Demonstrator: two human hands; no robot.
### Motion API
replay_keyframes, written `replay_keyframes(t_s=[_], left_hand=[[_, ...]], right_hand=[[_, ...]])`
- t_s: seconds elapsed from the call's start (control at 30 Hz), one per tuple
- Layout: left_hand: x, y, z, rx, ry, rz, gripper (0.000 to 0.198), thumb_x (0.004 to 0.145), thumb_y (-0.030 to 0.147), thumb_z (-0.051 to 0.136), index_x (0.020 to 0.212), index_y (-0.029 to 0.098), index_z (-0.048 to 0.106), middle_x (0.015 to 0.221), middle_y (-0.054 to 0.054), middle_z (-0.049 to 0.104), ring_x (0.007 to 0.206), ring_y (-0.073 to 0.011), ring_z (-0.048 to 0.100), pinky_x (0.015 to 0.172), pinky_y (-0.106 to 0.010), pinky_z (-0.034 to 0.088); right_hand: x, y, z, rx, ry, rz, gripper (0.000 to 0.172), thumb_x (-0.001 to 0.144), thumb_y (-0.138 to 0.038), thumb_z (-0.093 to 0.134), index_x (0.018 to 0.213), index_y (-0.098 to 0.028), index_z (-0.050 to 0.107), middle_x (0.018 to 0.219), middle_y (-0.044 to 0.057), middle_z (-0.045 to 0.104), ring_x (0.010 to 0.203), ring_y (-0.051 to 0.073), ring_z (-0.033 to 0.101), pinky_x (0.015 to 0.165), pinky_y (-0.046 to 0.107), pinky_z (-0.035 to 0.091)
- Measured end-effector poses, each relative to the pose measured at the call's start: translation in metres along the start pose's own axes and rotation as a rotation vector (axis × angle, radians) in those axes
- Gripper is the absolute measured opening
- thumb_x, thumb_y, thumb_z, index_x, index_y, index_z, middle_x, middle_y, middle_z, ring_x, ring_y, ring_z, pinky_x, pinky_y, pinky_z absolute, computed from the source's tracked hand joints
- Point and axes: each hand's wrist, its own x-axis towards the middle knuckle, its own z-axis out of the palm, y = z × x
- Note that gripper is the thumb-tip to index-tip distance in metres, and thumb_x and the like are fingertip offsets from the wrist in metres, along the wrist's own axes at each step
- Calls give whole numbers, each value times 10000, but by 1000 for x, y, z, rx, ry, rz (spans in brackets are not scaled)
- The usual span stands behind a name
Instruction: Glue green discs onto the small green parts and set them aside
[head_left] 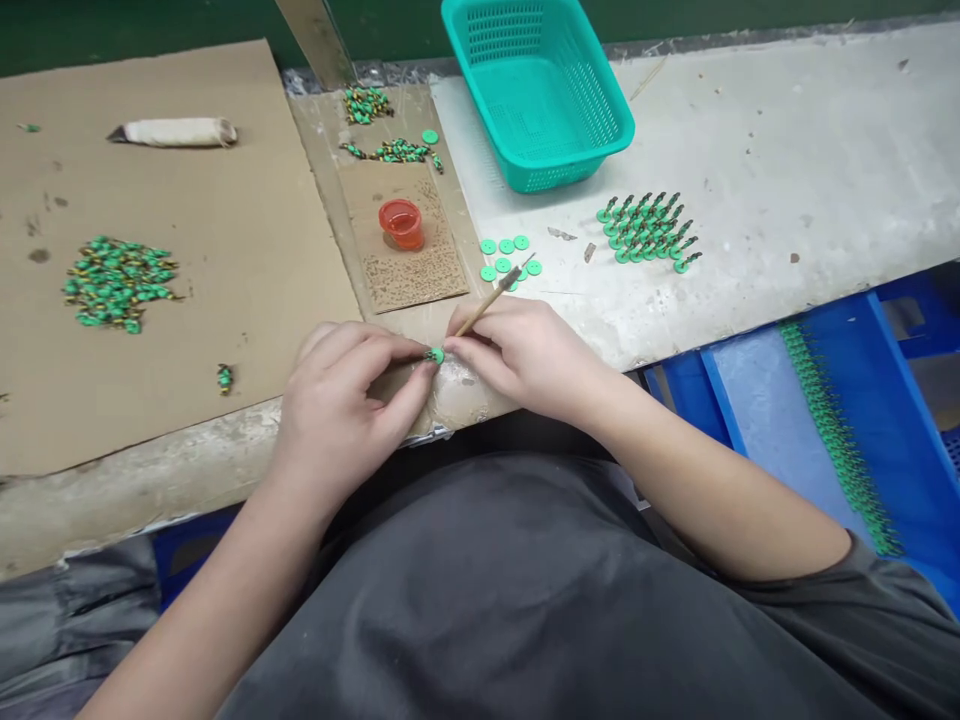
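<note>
The left hand (349, 385) is pinching a small green-based piece (438, 355); the right hand (532, 350), just beside that pinch, is gripping a thin brush (486, 304) slanting away from it.

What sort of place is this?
Likely a small-parts workshop or factory: a heap of small green-and-gold pieces, round green discs bearing dark pieces, and a blue plastic crate.

A long, cream-coloured workbench (817, 200), its top stained and its front edge chipped and worn, runs along a flat, dark green wall (397, 40). A flat, light-brown upright post (315, 40) stands at the back edge. Below, at right, sits a bright blue plastic crate (900, 430) with cut-out openings. Soft, even light falls across the surface.
</note>
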Motion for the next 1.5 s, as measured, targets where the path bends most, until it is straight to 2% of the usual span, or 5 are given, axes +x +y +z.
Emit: replay_keyframes(t_s=[0.27,0.93,1.03,1.23,1.5], left_hand=[[5,3,-3,-35,-15,-39,186,1152,405,786,1004,300,824,966,-11,837,918,-236,784,895,-467,606],[6,3,-3,-67,-46,-60,191,1147,392,765,986,299,808,975,-16,833,943,-245,792,921,-462,627],[4,4,-5,-73,-39,-73,120,1137,381,767,1078,304,838,1018,-25,844,980,-258,812,922,-439,630],[-4,10,-8,-132,-42,-147,130,1123,346,794,1226,319,869,1124,-27,885,998,-247,820,963,-414,652],[11,26,-16,-365,30,-365,219,1099,492,841,1013,312,933,1016,-31,903,896,-229,835,808,-354,696]], right_hand=[[14,1,-3,-85,-139,-23,303,1288,-320,611,1072,-221,799,1215,98,897,1197,290,831,1103,421,627],[29,4,5,-93,-167,-3,297,1253,-289,644,998,-229,786,1110,69,871,1125,261,834,1006,396,630],[16,1,0,-29,-82,41,268,1249,-296,654,1020,-218,770,1145,98,884,1119,271,836,1018,391,628],[-30,1,-2,174,359,146,248,1200,-355,704,994,-222,740,1017,57,860,900,202,802,858,326,635],[-49,6,9,165,408,102,209,1183,-257,699,1003,-223,801,1008,58,882,871,201,821,859,324,671]])
